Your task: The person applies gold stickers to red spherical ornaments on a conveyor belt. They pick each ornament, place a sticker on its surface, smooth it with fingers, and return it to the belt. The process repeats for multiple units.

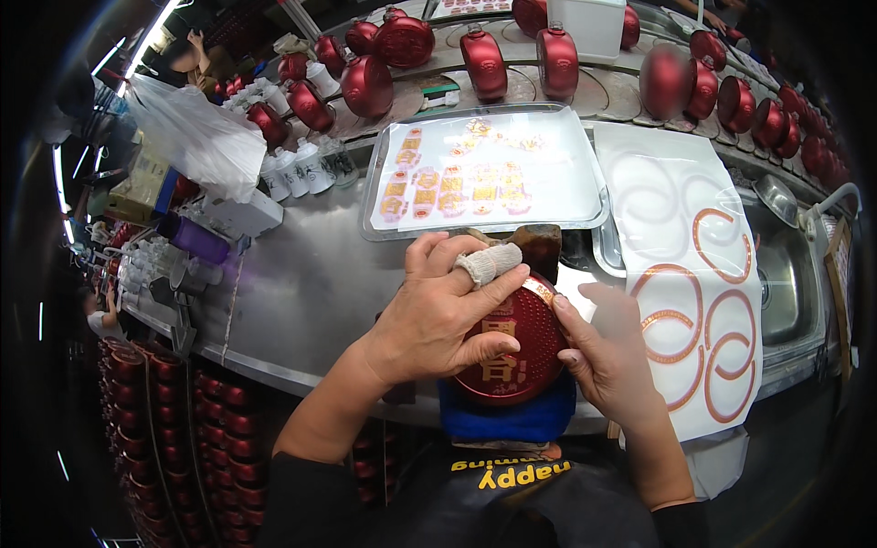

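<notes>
A round, flat red bottle point(512, 374) with gold characters and a dotted face leans on a folded blue cloth point(508, 413) in front of me. A narrow gold-and-red decal strip point(539, 290) curves along its upper right edge. My left hand point(438, 315) lies across the bottle's upper left, thumb on its face and index fingertip by the strip. A pale cloth sleeve point(490, 264) wraps one of its fingers. My right hand point(614, 352) grips the right rim, thumb by the strip's lower end; some of its fingers are blurred.
Behind the bottle lies a metal tray point(370, 205) with gold-and-red decals on white paper. A sheet point(676, 183) of ring-shaped decals lies at right, beside a sink point(787, 274). Red bottles point(484, 64) line a conveyor at the back. Small white bottles point(312, 167) stand at left.
</notes>
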Demonstrator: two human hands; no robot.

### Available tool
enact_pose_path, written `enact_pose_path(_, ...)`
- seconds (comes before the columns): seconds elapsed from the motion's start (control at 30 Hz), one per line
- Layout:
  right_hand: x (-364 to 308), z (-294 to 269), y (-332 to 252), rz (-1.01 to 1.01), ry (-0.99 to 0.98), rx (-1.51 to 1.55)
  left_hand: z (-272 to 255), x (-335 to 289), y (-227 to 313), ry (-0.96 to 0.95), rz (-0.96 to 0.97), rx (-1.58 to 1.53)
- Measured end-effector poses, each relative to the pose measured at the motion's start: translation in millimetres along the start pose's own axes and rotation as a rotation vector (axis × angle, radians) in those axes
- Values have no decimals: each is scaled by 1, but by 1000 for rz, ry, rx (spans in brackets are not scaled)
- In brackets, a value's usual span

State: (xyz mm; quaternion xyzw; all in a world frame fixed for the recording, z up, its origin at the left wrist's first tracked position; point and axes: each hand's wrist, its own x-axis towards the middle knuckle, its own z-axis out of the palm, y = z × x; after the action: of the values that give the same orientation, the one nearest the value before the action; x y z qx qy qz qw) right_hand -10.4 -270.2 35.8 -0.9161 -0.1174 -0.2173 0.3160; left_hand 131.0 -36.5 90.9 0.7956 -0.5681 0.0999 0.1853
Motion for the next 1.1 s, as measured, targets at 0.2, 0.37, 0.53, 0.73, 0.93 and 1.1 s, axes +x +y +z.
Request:
enact_pose_path(0.2,-3,-1,-1,29,14,5,-2,3,3,-45,2,49)
enact_pose_path(0.37,-2,-2,0,-47,18,2,0,5,10,-37,43,72)
enact_pose_path(0.53,-3,-1,-1,-17,13,18,2,8,11,-52,48,86)
enact_pose_path(0.73,-11,3,4,29,35,91,3,12,12,-29,65,64)
enact_pose_path(0.93,-31,-1,-3,75,61,86,8,18,22,-102,130,-64)
enact_pose_path(1.1,-41,-5,-11,65,159,-74,5,20,24,-81,137,-13)
